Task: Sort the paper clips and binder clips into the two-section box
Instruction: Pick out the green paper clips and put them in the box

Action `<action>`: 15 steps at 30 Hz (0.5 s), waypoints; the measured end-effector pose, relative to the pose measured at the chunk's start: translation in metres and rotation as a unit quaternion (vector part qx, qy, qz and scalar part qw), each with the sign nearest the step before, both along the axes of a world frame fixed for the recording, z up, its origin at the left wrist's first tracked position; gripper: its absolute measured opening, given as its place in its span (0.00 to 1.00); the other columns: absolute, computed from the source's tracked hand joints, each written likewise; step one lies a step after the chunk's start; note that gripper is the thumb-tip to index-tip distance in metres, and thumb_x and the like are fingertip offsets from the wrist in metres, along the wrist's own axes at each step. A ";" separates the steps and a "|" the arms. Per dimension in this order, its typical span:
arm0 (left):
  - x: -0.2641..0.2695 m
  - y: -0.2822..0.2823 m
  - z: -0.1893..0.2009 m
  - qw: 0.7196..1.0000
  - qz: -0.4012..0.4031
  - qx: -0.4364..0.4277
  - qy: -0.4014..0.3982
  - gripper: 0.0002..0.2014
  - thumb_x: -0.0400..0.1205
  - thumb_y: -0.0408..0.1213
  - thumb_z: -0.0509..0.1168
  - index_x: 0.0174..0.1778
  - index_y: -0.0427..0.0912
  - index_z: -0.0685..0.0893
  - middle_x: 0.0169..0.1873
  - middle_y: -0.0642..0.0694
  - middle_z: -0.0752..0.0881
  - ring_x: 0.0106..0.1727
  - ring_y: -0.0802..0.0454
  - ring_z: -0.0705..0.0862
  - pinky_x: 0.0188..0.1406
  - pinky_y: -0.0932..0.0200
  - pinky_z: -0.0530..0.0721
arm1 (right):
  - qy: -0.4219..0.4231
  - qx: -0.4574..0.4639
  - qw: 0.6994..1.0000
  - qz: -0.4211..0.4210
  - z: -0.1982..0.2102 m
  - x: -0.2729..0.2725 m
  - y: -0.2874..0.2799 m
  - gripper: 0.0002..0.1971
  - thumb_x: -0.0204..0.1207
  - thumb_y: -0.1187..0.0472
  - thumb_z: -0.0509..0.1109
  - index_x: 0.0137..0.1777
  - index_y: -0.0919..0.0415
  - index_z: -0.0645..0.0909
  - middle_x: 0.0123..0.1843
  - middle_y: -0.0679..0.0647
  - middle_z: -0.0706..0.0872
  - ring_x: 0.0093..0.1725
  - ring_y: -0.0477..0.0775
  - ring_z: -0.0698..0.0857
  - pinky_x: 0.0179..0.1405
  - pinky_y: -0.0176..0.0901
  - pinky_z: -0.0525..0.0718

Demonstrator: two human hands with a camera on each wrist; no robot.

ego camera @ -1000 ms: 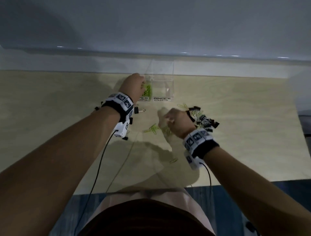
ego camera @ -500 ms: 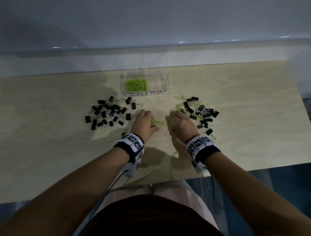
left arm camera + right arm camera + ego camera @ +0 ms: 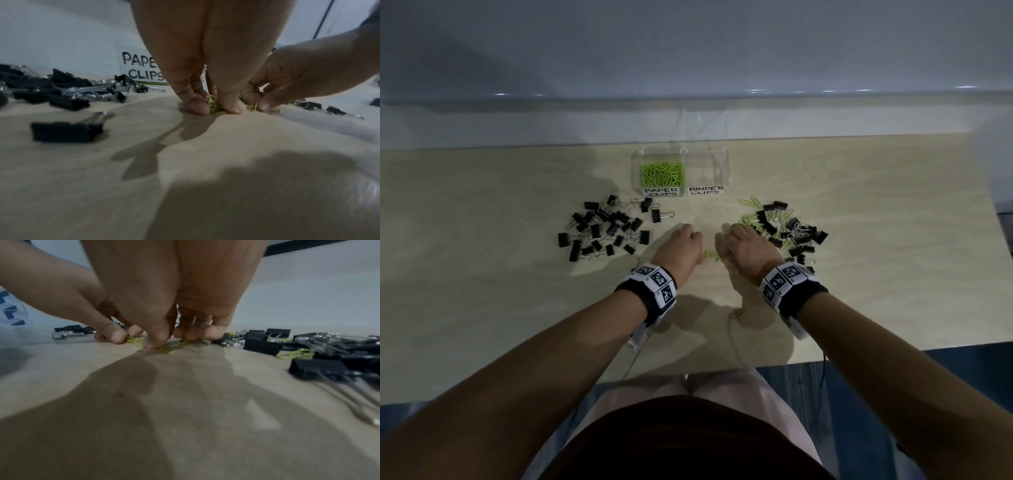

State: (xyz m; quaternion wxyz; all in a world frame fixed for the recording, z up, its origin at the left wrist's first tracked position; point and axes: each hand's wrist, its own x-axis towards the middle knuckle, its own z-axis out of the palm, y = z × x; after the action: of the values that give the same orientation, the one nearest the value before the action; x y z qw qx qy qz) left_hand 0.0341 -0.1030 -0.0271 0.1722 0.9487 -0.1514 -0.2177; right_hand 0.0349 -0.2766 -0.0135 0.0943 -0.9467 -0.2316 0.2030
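A clear two-section box [image 3: 680,155] stands at the back; its left section, labelled PAPER CLIPS, holds green paper clips [image 3: 663,173], and the BINDER CLIPS section [image 3: 707,171] looks bare. A small cluster of green paper clips [image 3: 711,255] lies on the table between my hands. My left hand [image 3: 683,247] pinches some of them [image 3: 216,105] against the table with curled fingertips. My right hand [image 3: 744,248] pinches other green clips [image 3: 167,349] beside it. Black binder clips [image 3: 604,233] are heaped at the left. A mixed heap of binder and paper clips [image 3: 786,228] lies at the right.
The light wooden table [image 3: 876,240] ends at a wall behind the box. One binder clip [image 3: 65,131] lies apart near my left wrist. A cable [image 3: 736,329] trails over the table's near part toward its front edge.
My left hand came back from the box's paper clip section to the table centre and now pinches the green clips beside my right hand. The right hand has stayed over the cluster.
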 end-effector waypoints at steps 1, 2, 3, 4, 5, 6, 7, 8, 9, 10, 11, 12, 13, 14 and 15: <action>-0.001 0.001 0.000 1.000 -0.020 0.009 -0.010 0.17 0.78 0.43 0.68 0.53 0.34 0.76 0.54 0.38 0.75 0.58 0.41 0.74 0.58 0.45 0.78 | -0.021 -0.010 1.000 0.004 -0.001 -0.003 -0.001 0.14 0.69 0.60 0.68 0.53 0.67 0.78 0.56 0.64 0.79 0.57 0.65 0.77 0.49 0.60 0.84; -0.002 0.003 -0.001 0.999 -0.040 0.015 -0.018 0.17 0.79 0.43 0.67 0.54 0.34 0.75 0.55 0.38 0.75 0.59 0.40 0.73 0.58 0.45 0.78 | -0.042 -0.012 0.999 0.008 -0.002 -0.006 -0.002 0.16 0.68 0.59 0.66 0.54 0.68 0.77 0.55 0.65 0.79 0.55 0.66 0.79 0.46 0.60 0.85; -0.004 0.005 -0.001 0.998 -0.057 0.017 -0.023 0.16 0.79 0.43 0.65 0.55 0.34 0.74 0.55 0.38 0.75 0.60 0.40 0.73 0.57 0.46 0.78 | -0.059 -0.011 0.998 0.012 -0.004 -0.008 -0.003 0.18 0.68 0.59 0.64 0.54 0.70 0.77 0.54 0.66 0.80 0.53 0.66 0.80 0.43 0.58 0.86; -0.005 0.006 0.000 0.997 -0.073 0.019 -0.026 0.16 0.81 0.43 0.64 0.56 0.34 0.74 0.56 0.38 0.75 0.60 0.41 0.72 0.56 0.47 0.78 | -0.081 -0.006 0.997 0.014 -0.007 -0.011 -0.005 0.19 0.68 0.59 0.63 0.55 0.71 0.76 0.54 0.66 0.81 0.51 0.67 0.81 0.41 0.57 0.86; -0.006 0.007 0.000 0.996 -0.088 0.019 -0.028 0.15 0.82 0.42 0.63 0.57 0.34 0.73 0.56 0.38 0.75 0.61 0.41 0.72 0.55 0.49 0.78 | -0.094 0.002 0.995 0.013 -0.008 -0.013 -0.005 0.18 0.69 0.60 0.63 0.55 0.71 0.76 0.53 0.67 0.81 0.50 0.67 0.81 0.40 0.56 0.86; -0.007 0.008 0.000 0.994 -0.101 0.018 -0.029 0.15 0.83 0.42 0.61 0.58 0.34 0.73 0.57 0.38 0.75 0.61 0.42 0.72 0.55 0.49 0.77 | -0.107 0.017 0.994 0.011 -0.009 -0.014 -0.005 0.15 0.70 0.62 0.63 0.53 0.72 0.76 0.51 0.68 0.82 0.47 0.67 0.82 0.39 0.55 0.86; -0.008 0.008 0.000 0.993 -0.111 0.017 -0.026 0.15 0.83 0.41 0.60 0.58 0.33 0.73 0.57 0.38 0.75 0.60 0.42 0.73 0.55 0.50 0.77 | -0.116 0.035 0.993 0.007 -0.008 -0.016 -0.005 0.11 0.69 0.65 0.65 0.49 0.72 0.76 0.48 0.68 0.82 0.44 0.67 0.82 0.37 0.54 0.86; -0.008 0.008 0.000 0.993 -0.117 0.016 -0.022 0.15 0.84 0.40 0.60 0.59 0.33 0.73 0.57 0.37 0.76 0.60 0.42 0.73 0.55 0.50 0.76 | -0.122 0.056 0.991 0.002 -0.010 -0.018 -0.005 0.09 0.67 0.69 0.69 0.46 0.72 0.76 0.44 0.68 0.83 0.40 0.67 0.83 0.35 0.53 0.86; -0.008 0.008 0.000 0.993 -0.115 0.008 -0.015 0.14 0.84 0.40 0.60 0.58 0.33 0.73 0.57 0.37 0.76 0.59 0.42 0.73 0.54 0.51 0.76 | -0.114 0.074 0.991 -0.004 -0.010 -0.020 -0.006 0.09 0.65 0.73 0.73 0.43 0.72 0.77 0.41 0.67 0.83 0.38 0.66 0.83 0.33 0.51 0.86; -0.008 0.008 0.001 0.994 -0.107 -0.004 -0.007 0.13 0.83 0.39 0.61 0.57 0.33 0.73 0.56 0.37 0.77 0.58 0.42 0.74 0.53 0.51 0.75 | -0.106 0.086 0.991 -0.007 -0.011 -0.021 -0.007 0.11 0.62 0.75 0.75 0.42 0.72 0.77 0.39 0.67 0.83 0.37 0.66 0.84 0.31 0.50 0.86; -0.007 0.009 0.002 0.996 -0.084 -0.027 0.005 0.12 0.83 0.38 0.62 0.56 0.33 0.74 0.54 0.37 0.78 0.56 0.42 0.76 0.52 0.51 0.75 | -0.093 0.091 0.991 -0.013 -0.011 -0.021 -0.008 0.12 0.62 0.75 0.76 0.43 0.72 0.78 0.40 0.68 0.84 0.39 0.67 0.84 0.31 0.51 0.86; -0.006 0.009 0.004 0.997 -0.050 -0.057 0.020 0.11 0.82 0.38 0.63 0.53 0.34 0.76 0.52 0.38 0.79 0.54 0.43 0.77 0.50 0.52 0.75 | -0.077 0.098 0.992 -0.023 -0.011 -0.020 -0.009 0.12 0.64 0.75 0.74 0.45 0.73 0.78 0.42 0.68 0.84 0.41 0.67 0.84 0.33 0.52 0.86; -0.005 0.011 0.007 0.996 -0.011 -0.086 0.032 0.09 0.81 0.39 0.64 0.50 0.35 0.76 0.49 0.40 0.80 0.50 0.45 0.78 0.47 0.55 0.75 | -0.060 0.102 0.992 -0.035 -0.007 -0.017 -0.007 0.10 0.66 0.75 0.72 0.47 0.73 0.78 0.44 0.69 0.84 0.42 0.66 0.83 0.37 0.52 0.86; -0.003 0.013 0.011 0.993 0.025 -0.109 0.033 0.08 0.81 0.39 0.64 0.47 0.38 0.77 0.46 0.43 0.80 0.46 0.48 0.78 0.43 0.57 0.74 | -0.046 0.107 0.992 -0.049 -0.004 -0.011 -0.004 0.09 0.68 0.75 0.69 0.48 0.73 0.78 0.45 0.67 0.83 0.43 0.64 0.82 0.39 0.52 0.84; 0.000 0.015 0.015 0.991 0.053 -0.123 0.023 0.07 0.81 0.40 0.65 0.45 0.40 0.76 0.43 0.46 0.79 0.43 0.51 0.78 0.41 0.60 0.74 | -0.035 0.113 0.991 -0.069 0.000 -0.003 0.000 0.07 0.70 0.75 0.67 0.47 0.70 0.77 0.45 0.65 0.82 0.42 0.60 0.79 0.39 0.50 0.82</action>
State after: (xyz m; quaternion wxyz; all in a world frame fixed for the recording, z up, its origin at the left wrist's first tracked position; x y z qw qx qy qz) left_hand 0.0345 -0.0880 -0.0124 0.3023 0.9216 -0.1225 -0.2103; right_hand 0.0315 -0.2767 -0.0136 0.2062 -0.9502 -0.1902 0.1355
